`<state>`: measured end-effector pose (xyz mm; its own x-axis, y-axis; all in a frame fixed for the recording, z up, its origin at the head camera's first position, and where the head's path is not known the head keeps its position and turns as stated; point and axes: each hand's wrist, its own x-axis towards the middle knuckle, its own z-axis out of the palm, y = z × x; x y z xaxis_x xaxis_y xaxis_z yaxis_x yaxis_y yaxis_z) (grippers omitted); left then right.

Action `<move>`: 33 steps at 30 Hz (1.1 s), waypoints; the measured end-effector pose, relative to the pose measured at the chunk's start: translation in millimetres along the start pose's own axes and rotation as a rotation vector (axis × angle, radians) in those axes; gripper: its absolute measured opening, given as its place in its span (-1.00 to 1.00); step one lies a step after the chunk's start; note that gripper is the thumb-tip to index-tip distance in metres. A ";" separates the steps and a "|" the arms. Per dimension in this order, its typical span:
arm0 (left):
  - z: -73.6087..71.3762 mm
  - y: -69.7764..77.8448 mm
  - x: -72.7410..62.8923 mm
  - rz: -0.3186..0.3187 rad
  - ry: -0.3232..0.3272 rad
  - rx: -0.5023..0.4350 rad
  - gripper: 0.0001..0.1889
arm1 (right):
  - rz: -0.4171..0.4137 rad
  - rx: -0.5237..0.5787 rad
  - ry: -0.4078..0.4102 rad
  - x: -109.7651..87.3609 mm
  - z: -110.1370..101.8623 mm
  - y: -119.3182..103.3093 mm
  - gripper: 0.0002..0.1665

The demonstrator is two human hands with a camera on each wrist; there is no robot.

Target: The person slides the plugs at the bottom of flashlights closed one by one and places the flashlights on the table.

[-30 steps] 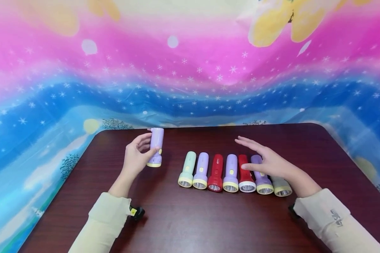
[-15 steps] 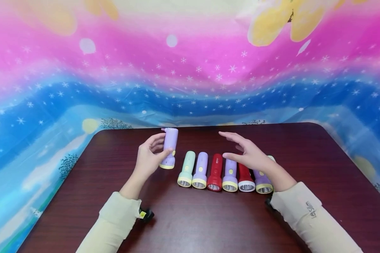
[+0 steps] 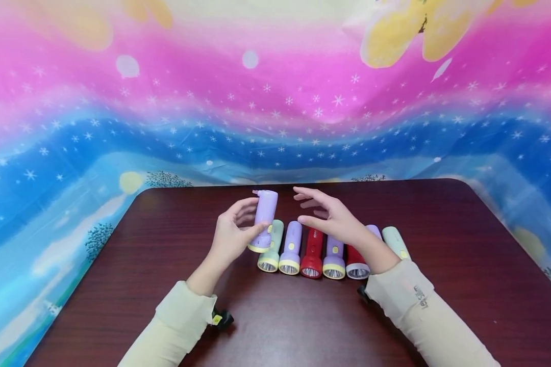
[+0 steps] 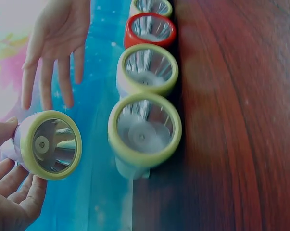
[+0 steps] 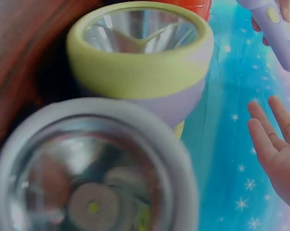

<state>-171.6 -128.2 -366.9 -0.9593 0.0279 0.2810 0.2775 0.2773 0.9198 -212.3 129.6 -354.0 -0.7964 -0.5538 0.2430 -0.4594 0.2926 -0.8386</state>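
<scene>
My left hand (image 3: 230,235) grips a lilac flashlight (image 3: 266,209) with a yellow rim, raised above the table with its lens end down. A small tab sticks out at its upper end. In the left wrist view the thumb and fingers hold this flashlight (image 4: 51,144) around its head. My right hand (image 3: 337,218) hovers over the row with fingers extended and holds nothing, facing the lilac flashlight across a gap. Below lie a mint flashlight (image 3: 268,257), a lilac flashlight (image 3: 292,244), a red flashlight (image 3: 312,257) and another lilac flashlight (image 3: 334,257).
Further right in the row are a red flashlight with a white rim (image 3: 358,265), a lilac one mostly behind the right forearm, and a mint flashlight (image 3: 395,242) partly behind the sleeve. The dark wooden table (image 3: 284,321) meets a patterned cloth backdrop (image 3: 275,102) behind.
My left hand has carried the lilac flashlight rightward, to just over the leftmost mint flashlight. My right hand has moved left toward it, fingers still extended. The row has stayed put.
</scene>
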 end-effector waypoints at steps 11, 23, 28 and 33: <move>11.1 1.4 -5.5 0.018 -0.041 -0.045 -0.47 | -0.054 0.008 -0.018 17.5 11.1 -11.1 -0.27; 16.0 5.5 -9.5 0.009 -0.065 -0.043 -0.47 | -0.082 0.008 -0.027 19.4 18.8 -13.5 -0.30; 17.7 7.6 -10.4 0.014 -0.067 -0.042 -0.46 | -0.086 0.038 -0.025 20.3 20.7 -13.8 -0.29; 19.3 8.7 -9.9 0.025 -0.064 -0.041 -0.46 | -0.096 0.091 -0.014 21.8 21.3 -15.7 -0.32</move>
<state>-160.7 -107.5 -367.0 -0.9530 0.0958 0.2875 0.3024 0.2363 0.9234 -214.1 96.4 -345.9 -0.7443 -0.5872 0.3182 -0.4956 0.1662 -0.8525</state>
